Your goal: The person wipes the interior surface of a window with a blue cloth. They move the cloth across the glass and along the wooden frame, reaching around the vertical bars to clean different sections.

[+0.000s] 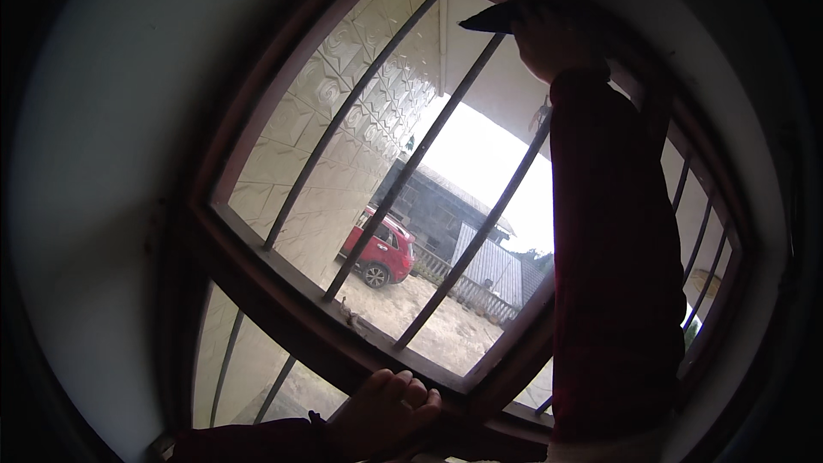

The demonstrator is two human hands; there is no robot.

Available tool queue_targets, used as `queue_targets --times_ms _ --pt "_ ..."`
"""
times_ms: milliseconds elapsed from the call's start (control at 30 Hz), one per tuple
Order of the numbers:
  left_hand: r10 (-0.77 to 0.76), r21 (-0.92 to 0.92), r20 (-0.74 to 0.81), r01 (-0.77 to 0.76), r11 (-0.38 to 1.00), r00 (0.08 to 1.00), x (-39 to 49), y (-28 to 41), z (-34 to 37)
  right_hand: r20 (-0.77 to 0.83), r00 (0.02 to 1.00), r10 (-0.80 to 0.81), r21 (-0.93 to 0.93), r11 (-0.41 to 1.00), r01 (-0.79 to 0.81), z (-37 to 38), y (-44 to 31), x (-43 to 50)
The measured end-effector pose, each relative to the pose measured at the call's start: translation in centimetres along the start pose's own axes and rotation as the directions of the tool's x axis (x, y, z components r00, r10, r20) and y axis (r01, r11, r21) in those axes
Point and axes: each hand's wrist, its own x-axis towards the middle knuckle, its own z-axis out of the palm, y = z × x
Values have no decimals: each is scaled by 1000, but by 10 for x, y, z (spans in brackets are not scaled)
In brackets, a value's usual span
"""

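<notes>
My right arm reaches up across the window, and my right hand (556, 42) presses a dark cloth (492, 18) at the upper rail of the wooden window frame (218, 161). One corner of the cloth sticks out to the left, past the top of a metal bar (418, 154). Lower down, my left hand (386, 408) has its fingers curled over the frame's middle crossrail (283, 318). My right sleeve hides part of the right-hand side of the window.
Several metal bars run across the openings. Pale wall (96, 161) surrounds the frame. A small light-coloured scrap (348, 312) lies on the lower ledge. Outside are a patterned tiled wall (321, 116), a red car (382, 247), a balustrade (463, 286) and a dark building (427, 206).
</notes>
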Motion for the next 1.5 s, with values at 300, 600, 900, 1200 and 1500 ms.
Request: queue_targets --times_ms 300,600,900,1200,1500 --pt "-3 97 79 -5 995 997 -4 -1 5 -140 852 -505 514 698 498 -96 -84 -67" --pt "-16 66 18 15 998 1000 -3 0 9 -136 988 -74 246 963 106 -52 37 -106" --pt "13 176 12 -15 984 1000 -3 -2 16 133 928 -349 748 649 137 -189 -66 -254" --pt "-498 -779 302 512 363 813 -17 0 34 24 966 -259 994 106 3 -251 -115 -319" --pt "-409 -811 253 422 405 877 1 -8 27 287 831 -477 357 -752 -555 -295 -64 -453"
